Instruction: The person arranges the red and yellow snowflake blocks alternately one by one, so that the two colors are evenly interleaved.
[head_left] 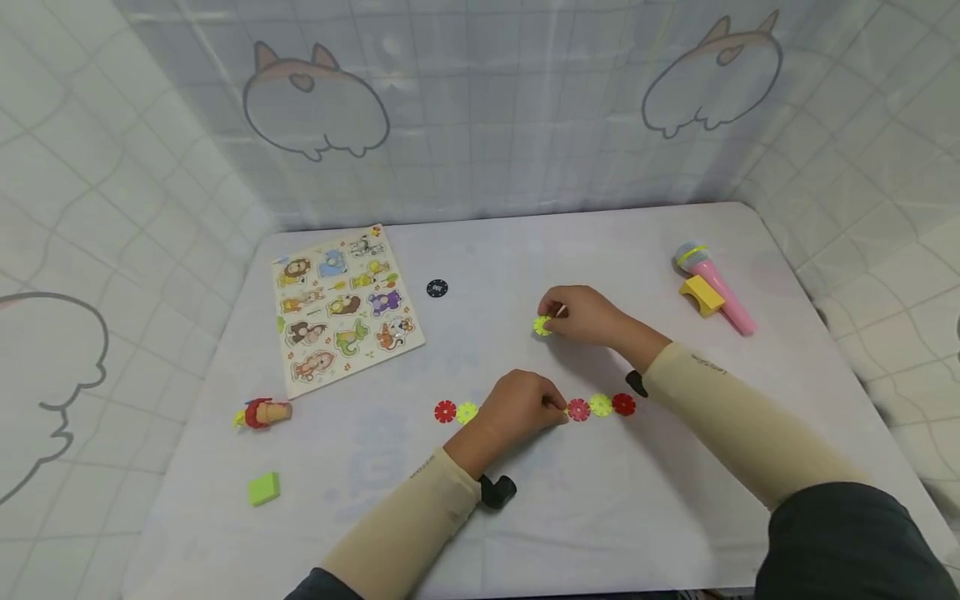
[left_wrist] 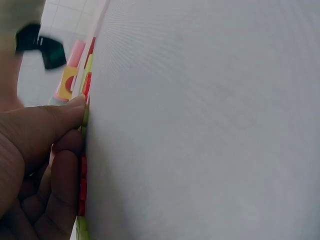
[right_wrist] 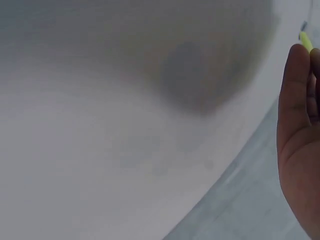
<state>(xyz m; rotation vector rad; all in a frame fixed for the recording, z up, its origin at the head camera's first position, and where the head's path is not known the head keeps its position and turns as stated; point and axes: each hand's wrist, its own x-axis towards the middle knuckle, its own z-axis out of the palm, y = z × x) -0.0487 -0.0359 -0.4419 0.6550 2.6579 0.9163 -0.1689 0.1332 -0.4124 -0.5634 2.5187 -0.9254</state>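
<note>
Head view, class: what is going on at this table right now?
A person sits at a white table linking flat plastic snowflake discs into a row of red and yellow-green discs. The left hand rests on the middle of the row, its fingers pressing the discs. The right hand pinches a loose yellow-green disc further back, apart from the row. An animal puzzle board and a pink toy microphone lie off to the sides, untouched.

Left hand (head_left: 522, 406) at frame centre, knuckles up, fingers curled down, thumb and fingertips pinched together at its right edge. Right hand (head_left: 584, 314) just above and right of it, fingers curled, tips pinching at its left edge. Both forearms in beige sleeves, entering from the lower edge.
</note>
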